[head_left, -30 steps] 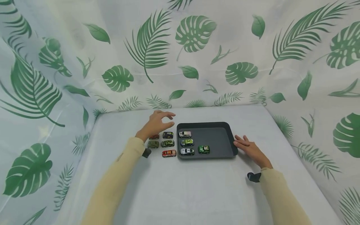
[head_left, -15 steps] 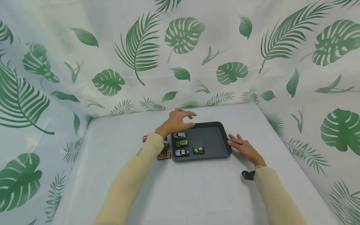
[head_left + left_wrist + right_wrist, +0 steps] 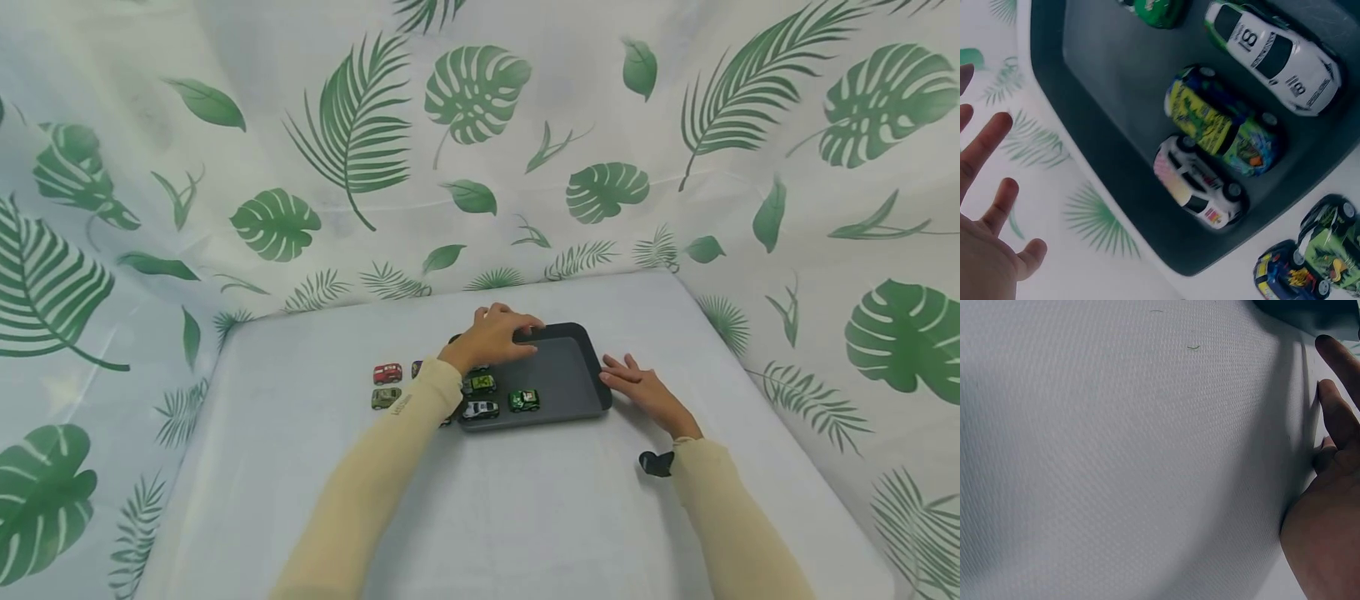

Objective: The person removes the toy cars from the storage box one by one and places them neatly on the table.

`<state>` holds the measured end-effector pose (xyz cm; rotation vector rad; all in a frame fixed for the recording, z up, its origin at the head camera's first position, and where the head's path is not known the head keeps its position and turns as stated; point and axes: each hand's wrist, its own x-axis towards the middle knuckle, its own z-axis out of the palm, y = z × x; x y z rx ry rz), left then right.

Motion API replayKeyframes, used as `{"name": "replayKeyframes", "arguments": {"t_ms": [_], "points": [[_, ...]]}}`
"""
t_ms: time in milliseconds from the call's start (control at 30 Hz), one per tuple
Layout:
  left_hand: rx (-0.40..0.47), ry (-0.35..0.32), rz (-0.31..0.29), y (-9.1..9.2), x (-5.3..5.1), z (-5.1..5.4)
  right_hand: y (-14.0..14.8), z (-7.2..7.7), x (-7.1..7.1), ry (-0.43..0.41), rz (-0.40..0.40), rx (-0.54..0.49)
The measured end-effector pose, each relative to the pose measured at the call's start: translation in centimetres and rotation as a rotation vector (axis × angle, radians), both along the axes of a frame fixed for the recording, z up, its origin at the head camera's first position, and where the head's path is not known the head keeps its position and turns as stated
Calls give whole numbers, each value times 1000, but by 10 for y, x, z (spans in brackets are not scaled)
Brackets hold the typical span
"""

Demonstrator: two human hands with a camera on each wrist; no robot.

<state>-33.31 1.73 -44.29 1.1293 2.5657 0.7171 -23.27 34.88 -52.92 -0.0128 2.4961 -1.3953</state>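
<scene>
My left hand [image 3: 491, 340] hovers over the back left part of a dark grey tray [image 3: 558, 413]. Its fingers are spread apart and hold nothing, as the left wrist view shows beside the tray rim. Inside the tray sit toy cars: a white one [image 3: 1275, 57] marked 18, a yellow-and-blue one [image 3: 1222, 122], a pink-and-white one [image 3: 1200, 181] and a green one [image 3: 524, 400]. At the tray's right side lies my right hand [image 3: 651, 400], fingers extended and fingertips at the rim. In the head view, my left hand and sleeve cover part of the cars.
Left of the tray stand more toy cars: a red one [image 3: 387, 373], an olive one [image 3: 386, 398], a navy one [image 3: 1291, 272] and a green patterned one [image 3: 1335, 244]. A leaf-print curtain [image 3: 555, 125] rises behind the white table [image 3: 555, 517].
My left hand has moved right, from above the loose cars to above the tray, holding nothing. The right hand stays by the tray. The head view has shifted slightly.
</scene>
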Motion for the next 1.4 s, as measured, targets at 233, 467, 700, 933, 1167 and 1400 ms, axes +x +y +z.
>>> {"name": "replayKeyframes", "arguments": {"t_ms": [233,467,700,933,1167,1400], "points": [[-73,12,-12,9,7,-15,0,0,-1,-8,-12,-11],[-169,13,-46,17,12,-26,0,-1,-1,-18,-7,5],[-255,-8,-101,18,16,-33,1,-4,-2,-14,-3,17],[-347,-11,-120,19,22,-39,1,-3,-4,-24,-14,28],[-404,28,-130,22,28,-46,1,-3,-3,-30,-17,22],[-437,58,-143,22,32,-52,1,-2,-2,-18,-7,18]]}}
